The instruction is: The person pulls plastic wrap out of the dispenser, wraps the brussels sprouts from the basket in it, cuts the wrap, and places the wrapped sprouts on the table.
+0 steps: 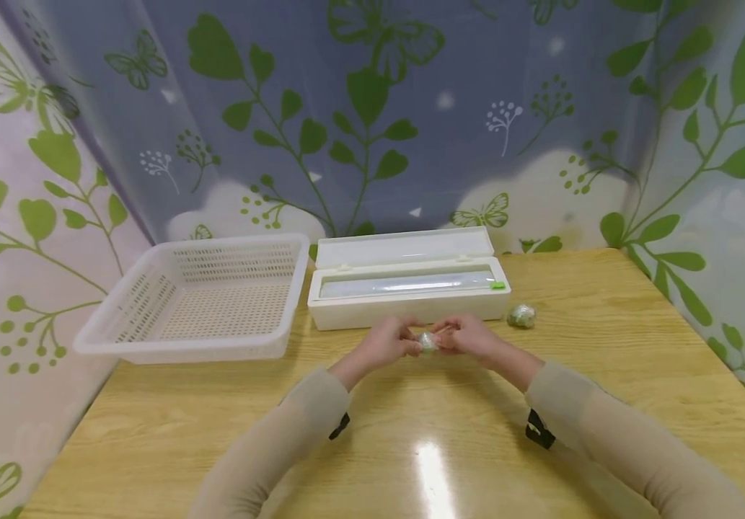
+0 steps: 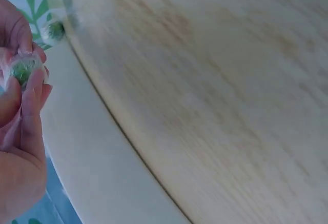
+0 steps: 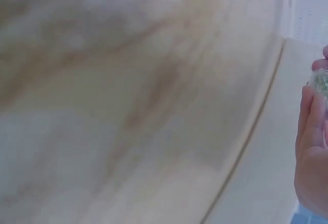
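Note:
Close in front of the white cling film dispenser [image 1: 404,311], both hands hold one small green bundle wrapped in clear film [image 1: 427,342]. My left hand [image 1: 385,342] pinches its left side between thumb and fingers. The fingers of my right hand [image 1: 471,336] grip the opposite side. In the left wrist view, green shows through the crinkled film of the bundle [image 2: 21,71]. Only part of the bundle [image 3: 321,83] appears at the edge of the right wrist view, beside my right hand [image 3: 311,162]. What the film wraps cannot be told.
Right of the dispenser lies a second wrapped green bundle [image 1: 521,316]. The dispenser's lid [image 1: 404,249] stands raised, with a film roll [image 1: 404,285] inside. A white plastic basket [image 1: 203,349] sits at the left on the wooden table [image 1: 216,425]. Patterned curtains [image 1: 476,86] hang behind.

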A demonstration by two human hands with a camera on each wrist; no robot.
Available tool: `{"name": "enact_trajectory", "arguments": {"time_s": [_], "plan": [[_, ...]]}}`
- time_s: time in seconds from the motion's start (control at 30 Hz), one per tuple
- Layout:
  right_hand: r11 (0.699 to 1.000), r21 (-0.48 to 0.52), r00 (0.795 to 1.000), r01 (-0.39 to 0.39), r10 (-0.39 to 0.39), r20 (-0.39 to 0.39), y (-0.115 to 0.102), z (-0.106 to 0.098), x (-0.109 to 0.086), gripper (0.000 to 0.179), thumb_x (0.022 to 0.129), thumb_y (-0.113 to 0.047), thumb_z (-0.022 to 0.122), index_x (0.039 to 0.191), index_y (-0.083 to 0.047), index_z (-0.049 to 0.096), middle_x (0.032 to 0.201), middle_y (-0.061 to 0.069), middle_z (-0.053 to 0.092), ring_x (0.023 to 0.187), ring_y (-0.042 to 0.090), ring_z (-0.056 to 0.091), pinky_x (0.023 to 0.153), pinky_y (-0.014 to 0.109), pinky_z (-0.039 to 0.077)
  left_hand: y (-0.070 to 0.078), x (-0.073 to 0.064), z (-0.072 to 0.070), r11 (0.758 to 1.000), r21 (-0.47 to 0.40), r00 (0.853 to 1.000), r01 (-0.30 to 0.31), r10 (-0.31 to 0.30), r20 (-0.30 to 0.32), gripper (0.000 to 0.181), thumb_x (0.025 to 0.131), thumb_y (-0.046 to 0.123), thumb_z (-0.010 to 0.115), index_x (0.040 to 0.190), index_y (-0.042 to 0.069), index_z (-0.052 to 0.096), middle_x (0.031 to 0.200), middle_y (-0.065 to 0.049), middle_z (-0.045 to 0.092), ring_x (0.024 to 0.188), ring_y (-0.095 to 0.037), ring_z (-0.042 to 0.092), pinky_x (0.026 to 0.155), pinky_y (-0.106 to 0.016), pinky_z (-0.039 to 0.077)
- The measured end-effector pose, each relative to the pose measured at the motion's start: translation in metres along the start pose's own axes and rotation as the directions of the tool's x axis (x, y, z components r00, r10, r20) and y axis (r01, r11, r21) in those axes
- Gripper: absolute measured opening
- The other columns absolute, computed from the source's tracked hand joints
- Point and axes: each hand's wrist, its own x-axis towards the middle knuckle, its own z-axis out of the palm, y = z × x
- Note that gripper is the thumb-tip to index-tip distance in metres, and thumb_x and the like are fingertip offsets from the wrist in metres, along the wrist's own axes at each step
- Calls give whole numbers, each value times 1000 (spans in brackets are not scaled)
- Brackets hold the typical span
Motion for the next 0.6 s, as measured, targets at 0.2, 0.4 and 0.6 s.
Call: {"name": "enact_trajectory", "arguments": {"time_s": [0.2, 0.4, 0.6], "plan": [[994, 101, 999, 38, -38, 2, -5, 1, 1, 32, 88, 1, 49, 118, 13, 47, 110, 26, 53, 85, 20, 60, 78, 35, 47, 4, -7, -7, 988, -156, 999, -5, -1, -39, 33, 83, 1, 59, 115, -5, 54, 101, -21, 59, 81, -26, 62, 64, -27, 51], [984, 159, 996, 83, -75, -57, -7, 4, 3, 32, 90, -4, 49, 116, 15, 47, 107, 22, 56, 80, 13, 60, 75, 27, 48, -1, -4, -8, 982, -187, 990, 2, -29, -141, 41, 81, 3, 62, 120, -1, 52, 105, -19, 59, 89, -25, 60, 68, -26, 50], [978, 168, 992, 126, -120, -49, -10, 5, 2, 37, 92, -11, 47, 120, 14, 45, 112, 25, 53, 87, 16, 60, 78, 30, 47, -3, -3, -8, 954, -298, 974, 4, -71, -215, 32, 81, 2, 62, 110, -1, 53, 103, -19, 58, 81, -25, 62, 65, -34, 51]]}}
